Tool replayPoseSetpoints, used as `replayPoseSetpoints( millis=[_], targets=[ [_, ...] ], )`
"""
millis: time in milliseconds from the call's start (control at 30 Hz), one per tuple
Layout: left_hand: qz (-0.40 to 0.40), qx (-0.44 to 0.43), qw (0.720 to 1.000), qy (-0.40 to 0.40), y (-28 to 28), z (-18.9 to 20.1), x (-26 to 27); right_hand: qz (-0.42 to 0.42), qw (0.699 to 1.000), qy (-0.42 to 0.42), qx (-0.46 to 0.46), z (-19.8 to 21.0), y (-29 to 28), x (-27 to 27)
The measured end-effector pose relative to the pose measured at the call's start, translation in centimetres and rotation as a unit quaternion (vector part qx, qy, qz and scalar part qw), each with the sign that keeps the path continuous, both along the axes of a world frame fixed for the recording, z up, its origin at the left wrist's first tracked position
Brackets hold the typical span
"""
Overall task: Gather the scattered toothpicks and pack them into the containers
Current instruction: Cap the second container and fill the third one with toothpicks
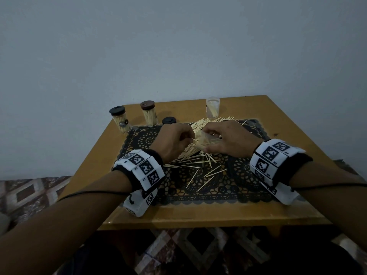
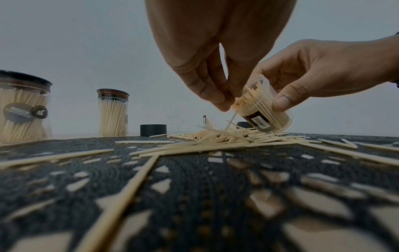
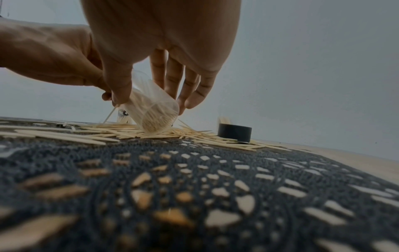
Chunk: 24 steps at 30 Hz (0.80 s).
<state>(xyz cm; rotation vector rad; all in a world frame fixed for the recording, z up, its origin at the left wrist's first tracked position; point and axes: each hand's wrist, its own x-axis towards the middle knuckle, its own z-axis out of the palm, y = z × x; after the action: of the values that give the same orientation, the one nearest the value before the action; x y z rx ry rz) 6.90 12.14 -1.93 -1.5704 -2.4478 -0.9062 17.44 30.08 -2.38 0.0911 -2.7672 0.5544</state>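
Toothpicks (image 2: 234,109) are pinched by the left hand (image 2: 207,56) at frame centre; a tilted container (image 2: 265,109) is gripped by the right hand (image 2: 319,71).

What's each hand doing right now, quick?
Left hand: pinching toothpicks at the mouth of the jar.
Right hand: grip closed around that clear jar, held tilted over the toothpick pile.

Tilted container (image 2: 262,109) over toothpick pile (image 2: 215,138)
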Motion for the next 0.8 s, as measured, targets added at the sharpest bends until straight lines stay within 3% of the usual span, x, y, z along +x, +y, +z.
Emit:
replayPoseSetpoints(
  millis=[100, 233, 433, 533, 667, 800],
  targets=[
    [-0.007, 0.017, 1.0, 0.021, 0.03, 0.18, 0.05, 0.007, 1.0, 0.002, -0.003, 0.08, -0.24, 0.01],
    [-0.024, 0.07, 0.997, -0.026, 0.06, 0.18, 0.48, -0.016, 1.0, 0.007, -0.016, -0.09, -0.11, -0.06],
    [-0.011, 0.01, 1.0, -0.015, 0.05, 0.11, 0.38, -0.033, 0.999, 0.017, -0.016, 0.06, 0.24, -0.02],
    [-0.028, -0.032, 0.999, -0.013, 0.14, 0.05, 0.36, -0.021, 1.0, 0.023, -0.001, -0.04, 0.39, -0.05],
    [-0.04, -0.018, 0.998, -0.035, 0.03, 0.08, 0.45, -0.005, 1.0, 0.021, -0.01, 0.04, 0.43, 0.1],
    [-0.047, -0.078, 0.995, -0.034, 0.19, -0.29, 0.15, 0.012, 0.999, 0.027, -0.026, 0.12, 0.44, 0.18]
  ],
)
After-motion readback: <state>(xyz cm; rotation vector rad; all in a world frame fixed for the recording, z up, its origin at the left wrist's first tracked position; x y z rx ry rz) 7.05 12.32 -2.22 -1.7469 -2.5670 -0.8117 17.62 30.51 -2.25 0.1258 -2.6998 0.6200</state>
